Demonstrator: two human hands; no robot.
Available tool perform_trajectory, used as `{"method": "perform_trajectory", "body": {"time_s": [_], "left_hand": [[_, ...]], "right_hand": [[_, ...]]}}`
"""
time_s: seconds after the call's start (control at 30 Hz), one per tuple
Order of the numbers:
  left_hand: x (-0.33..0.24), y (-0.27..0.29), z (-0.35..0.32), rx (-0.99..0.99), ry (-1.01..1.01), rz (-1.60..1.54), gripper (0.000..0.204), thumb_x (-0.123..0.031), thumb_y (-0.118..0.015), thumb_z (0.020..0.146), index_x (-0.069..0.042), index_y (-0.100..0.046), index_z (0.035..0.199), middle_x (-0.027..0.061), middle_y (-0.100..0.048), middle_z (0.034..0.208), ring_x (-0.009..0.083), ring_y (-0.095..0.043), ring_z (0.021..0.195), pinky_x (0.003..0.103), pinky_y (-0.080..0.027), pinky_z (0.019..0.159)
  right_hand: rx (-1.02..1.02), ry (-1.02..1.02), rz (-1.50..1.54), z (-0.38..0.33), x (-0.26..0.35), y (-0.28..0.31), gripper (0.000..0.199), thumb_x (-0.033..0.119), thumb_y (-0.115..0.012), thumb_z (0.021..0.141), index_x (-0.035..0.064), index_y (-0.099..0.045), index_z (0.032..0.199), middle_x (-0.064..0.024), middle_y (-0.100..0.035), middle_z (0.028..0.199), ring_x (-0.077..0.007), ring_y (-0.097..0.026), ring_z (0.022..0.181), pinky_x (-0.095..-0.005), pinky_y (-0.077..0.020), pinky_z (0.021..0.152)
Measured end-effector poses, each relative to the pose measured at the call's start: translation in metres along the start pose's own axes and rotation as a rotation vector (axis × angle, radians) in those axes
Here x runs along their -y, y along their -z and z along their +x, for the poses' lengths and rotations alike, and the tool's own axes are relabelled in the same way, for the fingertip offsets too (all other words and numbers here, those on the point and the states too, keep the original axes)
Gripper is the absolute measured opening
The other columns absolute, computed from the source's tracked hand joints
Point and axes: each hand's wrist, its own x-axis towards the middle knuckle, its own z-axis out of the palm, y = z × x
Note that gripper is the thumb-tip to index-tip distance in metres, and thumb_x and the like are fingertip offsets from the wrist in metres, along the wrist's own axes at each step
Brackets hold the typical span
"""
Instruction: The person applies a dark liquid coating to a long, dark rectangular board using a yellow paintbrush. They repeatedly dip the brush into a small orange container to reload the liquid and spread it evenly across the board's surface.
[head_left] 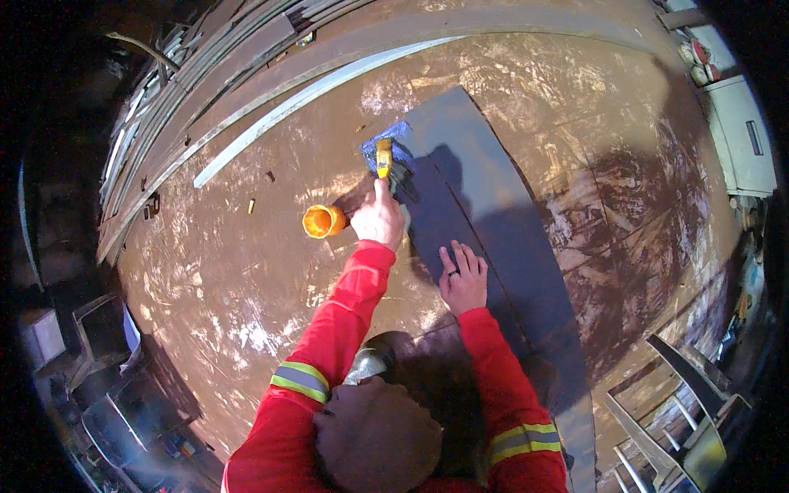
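My left hand (380, 218) grips a brush with a yellow handle (384, 158); its bristles rest on a patch of wet blue paint at the upper left end of a long dark grey metal strip (493, 205). My right hand (463, 279) lies flat on the strip, fingers spread, nearer to me. An orange cup (323, 221) lies on its side on the rusty brown steel plate (246, 287), just left of my left hand. Both sleeves are red with reflective bands.
Long metal bars and strips (189, 90) are stacked along the upper left, with a pale strip (312, 94) lying beside them. A grey cabinet (744, 135) stands at the right. A metal frame (674, 411) sits lower right, and boxes (103, 345) lower left.
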Motion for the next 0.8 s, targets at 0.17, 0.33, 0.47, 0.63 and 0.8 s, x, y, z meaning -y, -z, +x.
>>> {"method": "perform_trajectory", "body": {"time_s": [0.17, 0.33, 0.47, 0.63, 0.8], "left_hand": [[-0.024, -0.008, 0.001, 0.098, -0.087, -0.015, 0.035, -0.015, -0.057, 0.083, -0.011, -0.049, 0.116, 0.0139, -0.062, 0.074, 0.0339, -0.064, 0.058, 0.045, -0.051, 0.049], [-0.015, -0.002, -0.013, 0.105, -0.159, -0.055, 0.037, -0.016, -0.058, 0.083, -0.015, -0.050, 0.119, 0.0125, -0.063, 0.079, 0.0328, -0.064, 0.059, 0.045, -0.050, 0.050], [-0.016, -0.002, 0.019, 0.067, -0.149, 0.041, 0.032, -0.014, -0.059, 0.082, -0.013, -0.050, 0.112, 0.0112, -0.061, 0.075, 0.0318, -0.064, 0.058, 0.044, -0.051, 0.049], [-0.013, 0.009, -0.011, 0.177, -0.231, 0.035, 0.034, -0.016, -0.060, 0.081, -0.014, -0.050, 0.113, 0.0118, -0.062, 0.070, 0.0306, -0.064, 0.056, 0.043, -0.050, 0.047], [0.004, 0.022, -0.003, -0.017, -0.124, -0.036, 0.027, -0.016, -0.059, 0.084, -0.010, -0.051, 0.109, 0.0132, -0.062, 0.068, 0.0311, -0.063, 0.056, 0.043, -0.049, 0.048]], "right_hand": [[-0.025, 0.007, 0.003, 0.000, -0.001, -0.002, 0.053, 0.019, -0.061, 0.076, 0.0138, -0.056, 0.129, -0.0094, -0.049, 0.138, -0.0267, -0.045, 0.126, -0.0466, -0.0352, 0.100], [-0.023, -0.007, 0.009, -0.001, -0.003, 0.002, 0.052, 0.020, -0.060, 0.077, 0.0143, -0.056, 0.129, -0.0091, -0.050, 0.137, -0.0257, -0.045, 0.125, -0.0461, -0.0358, 0.099], [-0.029, 0.008, -0.017, -0.002, -0.001, 0.000, 0.053, 0.021, -0.061, 0.077, 0.0142, -0.056, 0.129, -0.0090, -0.050, 0.137, -0.0256, -0.045, 0.126, -0.0459, -0.0356, 0.099], [-0.037, -0.014, 0.041, 0.000, -0.002, -0.001, 0.053, 0.017, -0.061, 0.075, 0.0148, -0.056, 0.129, -0.0096, -0.050, 0.136, -0.0268, -0.046, 0.124, -0.0465, -0.0353, 0.099], [-0.010, -0.021, 0.029, -0.003, -0.001, 0.005, 0.055, 0.020, -0.062, 0.076, 0.0144, -0.055, 0.131, -0.0089, -0.049, 0.138, -0.0261, -0.044, 0.126, -0.0464, -0.0345, 0.102]]}}
